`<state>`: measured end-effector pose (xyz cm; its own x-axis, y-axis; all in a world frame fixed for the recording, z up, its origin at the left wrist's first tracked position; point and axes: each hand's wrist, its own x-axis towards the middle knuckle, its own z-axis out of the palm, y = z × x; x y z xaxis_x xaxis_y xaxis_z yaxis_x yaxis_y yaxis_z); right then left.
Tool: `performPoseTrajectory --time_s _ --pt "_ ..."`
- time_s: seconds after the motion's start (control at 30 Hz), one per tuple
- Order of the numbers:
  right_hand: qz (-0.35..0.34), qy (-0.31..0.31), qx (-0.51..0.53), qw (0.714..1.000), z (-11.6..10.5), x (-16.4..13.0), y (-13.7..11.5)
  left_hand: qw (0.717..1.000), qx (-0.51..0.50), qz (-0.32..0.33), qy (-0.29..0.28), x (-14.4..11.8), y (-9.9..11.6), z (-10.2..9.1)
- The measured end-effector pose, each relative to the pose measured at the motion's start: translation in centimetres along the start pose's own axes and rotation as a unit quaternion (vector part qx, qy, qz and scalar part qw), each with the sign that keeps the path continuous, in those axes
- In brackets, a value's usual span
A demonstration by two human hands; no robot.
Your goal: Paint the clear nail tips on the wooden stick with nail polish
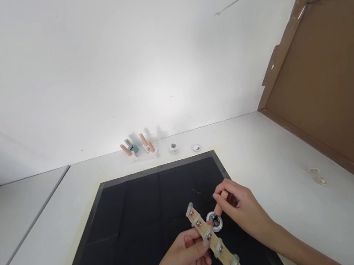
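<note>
1. the left hand [183, 257] is closed around a wooden strip [212, 238] studded with metal bolts and clear brackets, gripping it near its middle; both ends stick out past the fingers, one up toward the mat's centre, one down toward the near edge.
2. the right hand [243, 209] pinches a small peg-like piece [224, 195] between thumb and fingers, just beside the strip's upper half.
3. a small round dish [215, 221] with dark bits sits on the black mat [138, 228], touching or just behind the strip, under the right fingertips.
4. the mat's left half lies bare; its right edge runs just under the right wrist.
5. white table [284, 155] spreads to the right up to a cardboard panel [332, 94].
6. little wooden pieces [139, 147] stand at the wall, well apart from both hands.
</note>
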<state>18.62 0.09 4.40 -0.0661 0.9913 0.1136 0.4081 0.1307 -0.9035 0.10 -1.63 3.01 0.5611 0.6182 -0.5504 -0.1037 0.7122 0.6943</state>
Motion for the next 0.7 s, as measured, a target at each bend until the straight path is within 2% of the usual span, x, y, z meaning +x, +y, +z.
performPoseTrajectory --time_s 0.7 --pt "-0.013 -0.010 -0.025 1.000 -0.11 0.09 -0.08 0.999 -0.038 0.002 0.004 0.36 -0.40 -0.44"
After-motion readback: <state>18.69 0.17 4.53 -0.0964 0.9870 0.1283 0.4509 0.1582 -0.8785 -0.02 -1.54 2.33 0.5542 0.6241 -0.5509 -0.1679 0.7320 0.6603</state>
